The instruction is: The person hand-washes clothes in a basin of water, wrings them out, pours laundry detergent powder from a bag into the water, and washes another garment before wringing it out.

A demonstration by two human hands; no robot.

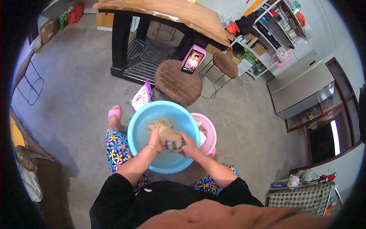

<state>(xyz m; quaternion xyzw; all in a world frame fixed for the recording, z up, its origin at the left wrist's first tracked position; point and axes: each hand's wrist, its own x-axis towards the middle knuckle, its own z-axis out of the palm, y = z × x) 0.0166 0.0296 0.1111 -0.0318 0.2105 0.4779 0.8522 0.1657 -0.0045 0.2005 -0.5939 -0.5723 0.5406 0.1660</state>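
Note:
A light blue basin [134, 147] with cloudy water stands on the floor between my knees. Over it I hold a wet beige cloth [167, 131] with dark printing along its near end; the far part hangs bunched at the water. My left hand [154, 140] grips it from the left, below a yellow bangle on the wrist. On the other side my right hand [188, 145] is closed on the printed end, some of its fingers hidden beneath. Against the basin's right side sits a pink basin [211, 129] with white and brownish cloth inside.
A purple and white bag [142, 97] stands beyond the blue basin. A phone [192, 61] leans in a pink box on a brown padded stool [177, 82]. Behind are a second stool [225, 65] and a wooden-topped table [167, 13]. My pink slipper [114, 112] is at left.

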